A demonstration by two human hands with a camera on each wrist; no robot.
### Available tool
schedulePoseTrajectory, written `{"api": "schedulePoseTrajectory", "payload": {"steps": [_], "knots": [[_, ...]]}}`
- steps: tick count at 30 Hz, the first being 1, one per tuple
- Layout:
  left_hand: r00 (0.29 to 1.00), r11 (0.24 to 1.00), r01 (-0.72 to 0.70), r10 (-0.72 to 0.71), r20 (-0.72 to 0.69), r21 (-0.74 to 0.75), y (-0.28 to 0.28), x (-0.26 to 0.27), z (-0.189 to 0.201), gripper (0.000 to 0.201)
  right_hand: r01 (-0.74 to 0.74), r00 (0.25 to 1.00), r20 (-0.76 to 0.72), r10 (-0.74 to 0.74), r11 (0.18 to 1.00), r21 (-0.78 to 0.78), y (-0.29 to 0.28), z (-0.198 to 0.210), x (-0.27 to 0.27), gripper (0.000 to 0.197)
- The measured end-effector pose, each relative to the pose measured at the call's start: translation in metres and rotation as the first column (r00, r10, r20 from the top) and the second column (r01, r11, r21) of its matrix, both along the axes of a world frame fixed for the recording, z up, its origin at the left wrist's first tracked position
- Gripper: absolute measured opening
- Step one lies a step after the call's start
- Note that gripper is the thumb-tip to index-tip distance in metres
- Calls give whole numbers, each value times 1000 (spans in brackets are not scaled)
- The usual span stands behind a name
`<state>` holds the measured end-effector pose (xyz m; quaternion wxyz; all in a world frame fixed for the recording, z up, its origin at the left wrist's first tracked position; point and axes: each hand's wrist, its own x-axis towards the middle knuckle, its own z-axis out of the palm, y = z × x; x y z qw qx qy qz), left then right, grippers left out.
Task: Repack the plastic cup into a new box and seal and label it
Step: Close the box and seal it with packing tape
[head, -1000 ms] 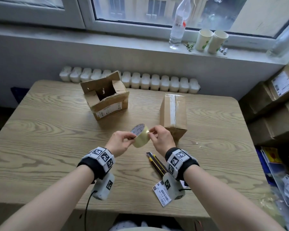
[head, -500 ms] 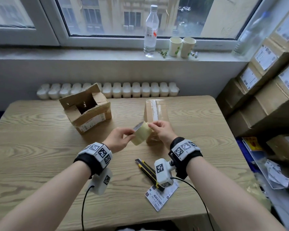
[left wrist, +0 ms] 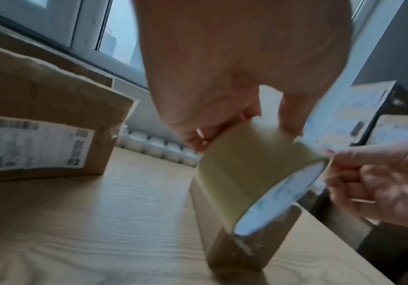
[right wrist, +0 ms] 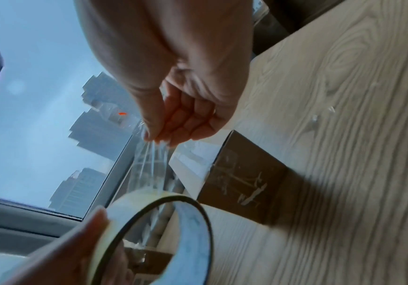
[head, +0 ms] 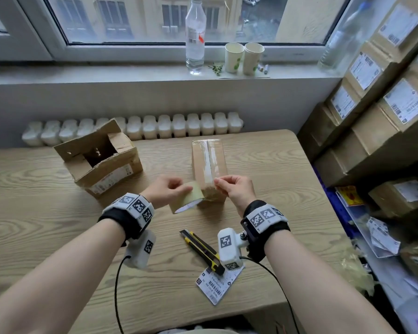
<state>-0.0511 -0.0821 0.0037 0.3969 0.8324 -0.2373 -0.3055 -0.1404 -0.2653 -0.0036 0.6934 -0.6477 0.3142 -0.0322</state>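
My left hand (head: 167, 190) grips a roll of clear tape (head: 187, 197) just above the table, right in front of the closed brown box (head: 209, 165). The roll (left wrist: 249, 173) shows its white core (right wrist: 185, 231) in both wrist views. My right hand (head: 229, 186) pinches the free end of the tape strip (right wrist: 150, 162), pulled a short way off the roll, over the near end of the closed box (right wrist: 244, 177). That box has a tape stripe along its top seam. An open, torn cardboard box (head: 99, 157) stands at the left. The plastic cup is not visible.
A yellow-black utility knife (head: 200, 249) and a shipping label (head: 217, 282) lie on the wooden table (head: 34, 213) near its front edge. Stacked labelled cartons (head: 384, 112) fill the right side. A bottle (head: 195, 34) and two paper cups (head: 244, 57) stand on the windowsill.
Both hands moved forward with the roll to the closed box's near end. The hands drew apart and a short strip of tape came off the roll. The head view tilted up.
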Motion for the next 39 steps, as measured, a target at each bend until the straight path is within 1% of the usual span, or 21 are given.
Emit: {"api": "schedulePoseTrajectory", "payload": {"steps": [1, 3, 5, 6, 8, 11, 13, 16, 19, 20, 23, 25, 30, 34, 39], "knots": [[1000, 1000, -8, 9, -14, 26, 1, 1, -4, 37, -3, 1000, -2, 3, 1000, 4, -1, -3, -1, 9], [998, 999, 22, -19, -55, 43, 0, 1, -7, 39, 25, 1000, -9, -25, 1000, 10, -7, -6, -2, 11], [991, 998, 51, -49, -121, 20, -2, 3, -9, 38, 64, 998, -17, -63, 998, 16, -14, -10, -3, 13], [989, 998, 54, -52, -138, 16, -4, 4, -8, 38, 58, 998, -26, -58, 998, 10, -17, -11, -4, 13], [994, 999, 28, -23, -106, 47, -7, 6, -8, 35, 49, 998, -34, -49, 999, 11, -22, -12, -8, 12], [999, 991, -50, 50, 3, 123, -13, 5, -13, 44, 95, 995, -20, -94, 992, 80, -31, -10, -8, 12], [998, 989, -60, 59, 8, 137, -16, 3, -16, 42, 110, 994, -29, -109, 991, 71, -36, -12, -6, 14], [996, 994, -55, 62, -60, 99, -11, 10, -18, 38, 160, 984, -97, -151, 982, 97, -44, -17, -8, 13], [990, 999, -1, 9, -142, 53, -5, 16, -15, 34, 192, 973, -156, -172, 974, 123, -53, -22, -10, 13], [990, 998, -3, 11, -140, 62, -4, 16, -16, 32, 193, 972, -161, -173, 974, 117, -54, -23, -10, 13], [998, 988, -53, 57, -25, 144, -7, 14, -21, 35, 222, 969, -134, -209, 970, 96, -55, -24, -10, 14], [996, 976, -86, 84, 19, 199, -9, 13, -23, 36, 232, 966, -134, -219, 969, 88, -57, -25, -10, 13], [989, 958, -142, 130, 65, 251, -13, 19, -23, 32, 223, 958, -210, -195, 967, 120, -59, -36, -7, 11], [982, 954, -186, 176, 61, 236, -16, 26, -22, 31, 241, 945, -257, -204, 963, 123, -58, -42, 0, 12], [980, 954, -200, 195, 46, 222, -24, 29, -23, 26, 280, 928, -288, -237, 953, 116, -61, -44, 4, 12]]}}
